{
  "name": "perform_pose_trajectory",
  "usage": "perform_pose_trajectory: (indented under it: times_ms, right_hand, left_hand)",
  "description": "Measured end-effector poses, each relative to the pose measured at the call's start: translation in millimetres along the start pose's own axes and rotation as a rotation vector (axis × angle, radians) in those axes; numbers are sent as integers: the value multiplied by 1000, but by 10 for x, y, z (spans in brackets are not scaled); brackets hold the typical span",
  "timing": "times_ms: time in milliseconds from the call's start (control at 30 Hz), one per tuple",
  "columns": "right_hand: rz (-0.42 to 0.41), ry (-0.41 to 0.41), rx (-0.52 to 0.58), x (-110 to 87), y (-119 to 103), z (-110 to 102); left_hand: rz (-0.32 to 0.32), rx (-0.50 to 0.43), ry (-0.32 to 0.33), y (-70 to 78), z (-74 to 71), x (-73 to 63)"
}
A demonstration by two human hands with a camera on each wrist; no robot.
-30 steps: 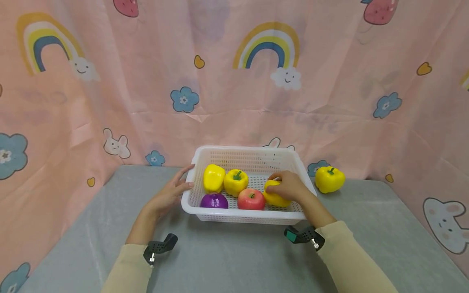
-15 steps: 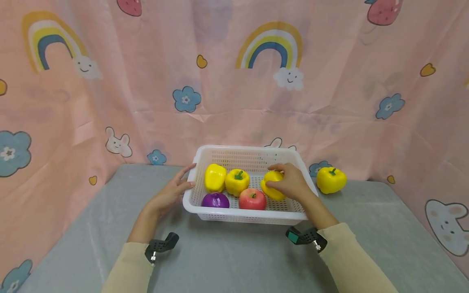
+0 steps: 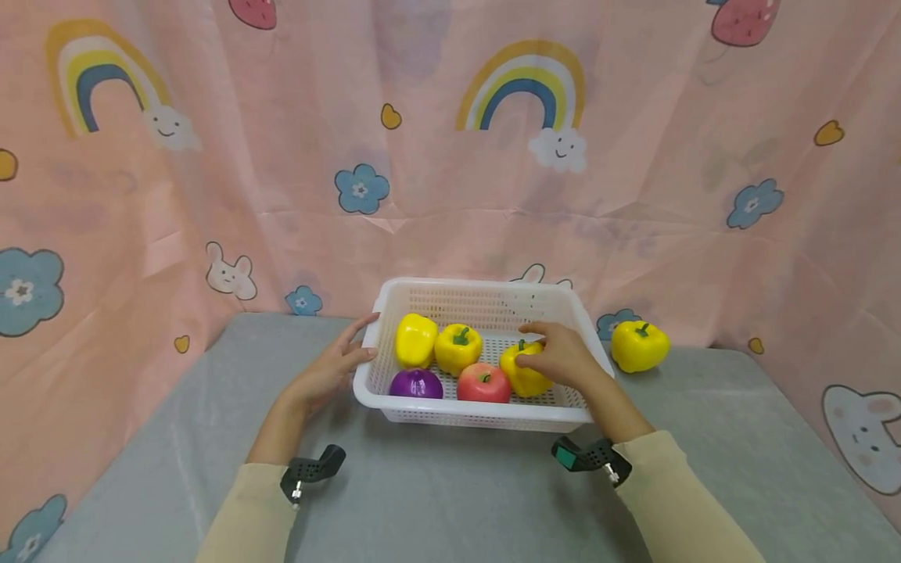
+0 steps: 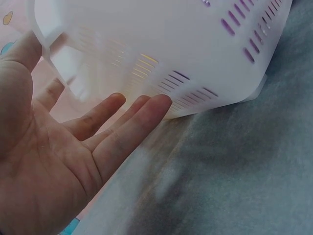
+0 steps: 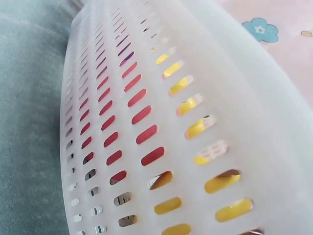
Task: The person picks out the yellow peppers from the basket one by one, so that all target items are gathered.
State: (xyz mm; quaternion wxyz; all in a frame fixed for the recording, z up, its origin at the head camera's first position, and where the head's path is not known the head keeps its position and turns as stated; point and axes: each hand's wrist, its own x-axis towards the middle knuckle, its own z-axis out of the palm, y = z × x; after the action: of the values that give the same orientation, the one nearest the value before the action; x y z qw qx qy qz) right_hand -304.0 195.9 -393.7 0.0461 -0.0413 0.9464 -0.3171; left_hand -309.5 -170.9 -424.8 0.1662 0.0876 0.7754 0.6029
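Note:
A white slotted plastic basket (image 3: 486, 414) stands on the grey cloth-covered table. At its left end my left hand (image 3: 327, 371) rests extended fingers on the rim and wall; the left wrist view shows the palm turned towards the basket wall (image 4: 195, 58). Inside the basket, my right hand (image 3: 566, 356) is spread around a yellow bell pepper (image 3: 522, 379) that stands upright, stem up. The thumb overlaps its near side, and the fingers arch above and behind it. Also in the basket are two yellow bell peppers (image 3: 458, 352) (image 3: 416, 342), a red apple (image 3: 484, 383) and a purple onion (image 3: 417, 384).
Another yellow bell pepper (image 3: 639, 348) sits on the table right of the basket. A pink patterned curtain (image 3: 450, 203) hangs right behind the basket. In the right wrist view the basket's slotted wall (image 5: 186, 147) hides most of the right hand.
The right-hand bell pepper has been turned from its side to upright on the basket floor, and the right hand's fingers now stand wider around it. The left hand stays at the rim.

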Motion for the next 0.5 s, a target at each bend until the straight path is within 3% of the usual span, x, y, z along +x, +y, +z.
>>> perform_pose_trajectory:
  times_ms: [200, 500]
  right_hand:
    - [-34, -53, -34, 3, 2, 2]
    - [-34, -36, -10, -22, 16, -14]
  left_hand:
    - [-4, -10, 4, 15, 14, -12]
    - [-1, -16, -2, -2, 9, -5]
